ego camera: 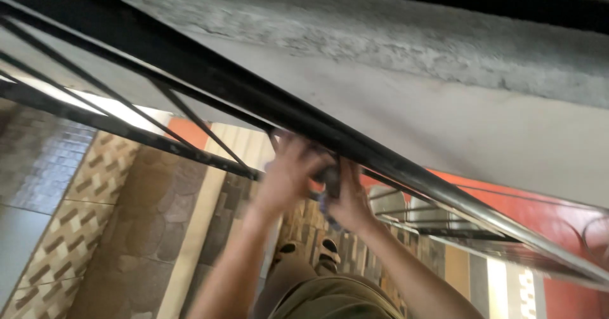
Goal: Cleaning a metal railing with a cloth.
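A black metal handrail [209,81] runs diagonally from the upper left to the lower right, with thin black bars below it. Both my hands reach up to it near the middle of the view. My left hand [288,173] is blurred and presses against the underside of the rail with fingers curled. My right hand [346,198] sits just beside it and grips a small bluish-grey cloth [325,200] against the rail. My feet in sandals [328,252] show below, between my forearms.
A rough grey concrete wall [406,46] rises behind the rail. Patterned floor tiles [95,186] in brown and cream lie to the left below. A red wall [558,217] and more black railing [457,230] are at the lower right.
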